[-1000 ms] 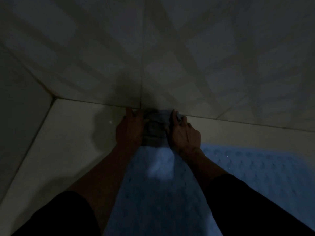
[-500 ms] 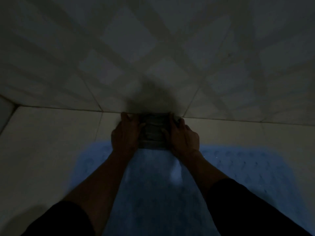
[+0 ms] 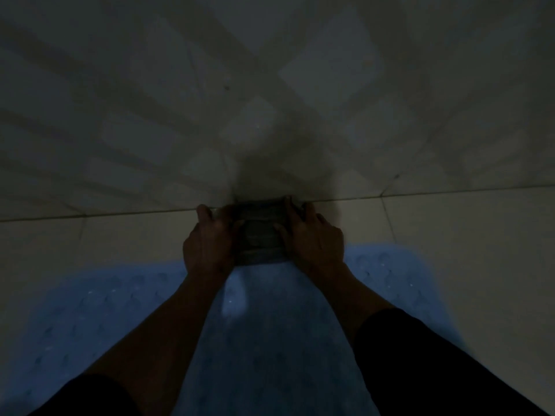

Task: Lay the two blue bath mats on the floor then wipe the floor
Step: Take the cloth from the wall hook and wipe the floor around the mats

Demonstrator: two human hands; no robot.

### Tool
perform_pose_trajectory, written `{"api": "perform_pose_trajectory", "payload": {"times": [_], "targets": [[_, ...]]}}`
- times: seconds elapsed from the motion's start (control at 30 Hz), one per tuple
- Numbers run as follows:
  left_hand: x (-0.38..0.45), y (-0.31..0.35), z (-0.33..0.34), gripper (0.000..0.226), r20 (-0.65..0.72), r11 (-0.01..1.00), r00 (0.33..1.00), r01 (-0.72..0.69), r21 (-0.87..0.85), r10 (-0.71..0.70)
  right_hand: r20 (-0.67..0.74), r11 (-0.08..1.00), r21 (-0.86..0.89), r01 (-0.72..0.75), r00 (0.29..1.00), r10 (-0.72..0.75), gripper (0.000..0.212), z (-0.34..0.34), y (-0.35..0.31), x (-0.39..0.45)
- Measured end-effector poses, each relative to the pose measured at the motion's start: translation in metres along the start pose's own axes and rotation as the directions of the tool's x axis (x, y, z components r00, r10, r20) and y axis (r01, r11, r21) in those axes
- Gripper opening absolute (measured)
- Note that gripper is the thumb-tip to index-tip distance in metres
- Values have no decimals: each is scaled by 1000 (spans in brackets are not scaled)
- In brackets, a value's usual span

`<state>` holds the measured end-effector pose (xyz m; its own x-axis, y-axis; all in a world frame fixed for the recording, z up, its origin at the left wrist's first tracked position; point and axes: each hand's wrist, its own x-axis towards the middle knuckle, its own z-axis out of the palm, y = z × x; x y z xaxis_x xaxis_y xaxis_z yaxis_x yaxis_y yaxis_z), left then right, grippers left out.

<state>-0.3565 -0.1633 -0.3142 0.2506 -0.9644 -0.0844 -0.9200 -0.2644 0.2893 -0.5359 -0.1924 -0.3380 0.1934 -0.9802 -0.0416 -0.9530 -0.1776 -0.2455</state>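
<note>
A folded dark grey cloth point(image 3: 260, 232) lies on the pale tiled floor point(image 3: 456, 235), pushed against the foot of the wall. My left hand point(image 3: 208, 241) presses on its left edge and my right hand point(image 3: 312, 238) on its right edge. A blue bath mat point(image 3: 90, 313) with a bumpy surface lies flat under my forearms, reaching from the left edge to the right of my arms. I cannot tell in this dim light whether it is one mat or two.
A tiled wall point(image 3: 270, 85) with a criss-cross pattern rises right behind the cloth. Its joint with the floor runs across the view. Bare floor tiles lie to the right and upper left of the mat. The scene is very dark.
Both hands and the cloth have slid to the right along the foot of the wall. The room corner at the left has left the view and more of the mat shows on the left.
</note>
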Motion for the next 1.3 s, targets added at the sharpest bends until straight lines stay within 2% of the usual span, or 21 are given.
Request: {"api": "perform_pose_trajectory", "payload": {"times": [0.27,0.4,0.63,1.0,1.23,1.3], "targets": [[-4,64,23,41,-5,1000,1000,10,8,-10,-42,999,14,-36,998,37,61,-11,64,-3],[-7,95,36,40,-3,997,998,-56,-46,55,-56,996,5,-84,995,85,61,-19,100,-5],[-11,153,56,41,31,994,996,-81,-72,84,-104,985,-21,-170,980,167,59,-36,154,-12],[-11,229,85,44,68,963,964,-249,-103,256,-104,950,-53,-308,948,301,58,-57,229,-23],[-7,270,90,46,176,917,902,-372,-147,394,-57,909,3,-416,908,415,57,-76,264,-35],[-5,279,90,43,198,918,901,-356,-174,387,-35,895,9,-446,894,446,57,-79,271,-41]]}}
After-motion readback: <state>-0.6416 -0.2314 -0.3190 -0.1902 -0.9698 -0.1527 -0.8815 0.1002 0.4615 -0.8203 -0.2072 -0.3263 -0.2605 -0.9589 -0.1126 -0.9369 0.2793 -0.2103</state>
